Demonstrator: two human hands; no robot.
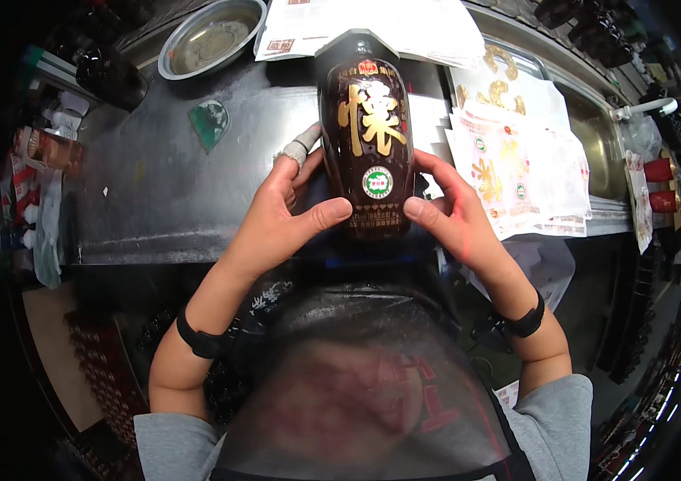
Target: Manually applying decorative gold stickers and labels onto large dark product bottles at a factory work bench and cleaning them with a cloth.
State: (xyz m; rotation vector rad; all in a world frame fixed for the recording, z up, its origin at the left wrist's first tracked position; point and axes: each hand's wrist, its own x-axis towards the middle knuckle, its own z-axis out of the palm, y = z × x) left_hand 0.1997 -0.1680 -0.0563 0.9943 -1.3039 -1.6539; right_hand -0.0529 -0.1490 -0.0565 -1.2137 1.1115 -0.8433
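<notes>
A dark brown glazed bottle with large gold characters and a round green-and-white emblem is between my two hands at the front of the metal worktop. My left hand grips its left side, with the thumb across the lower front and a pale wrap on one finger. On the other side my right hand mirrors this, its thumb against the lower right and its fingers partly hidden behind the bottle. Right beside it lie decal sheets printed in gold, red and green. A green scraper rests on the worktop to the left.
At the back left stands a round metal basin holding some liquid. White paper sheets lie behind the bottle. Another dark bottle is at the far left. On the right are a metal sink, a white tap and red cups.
</notes>
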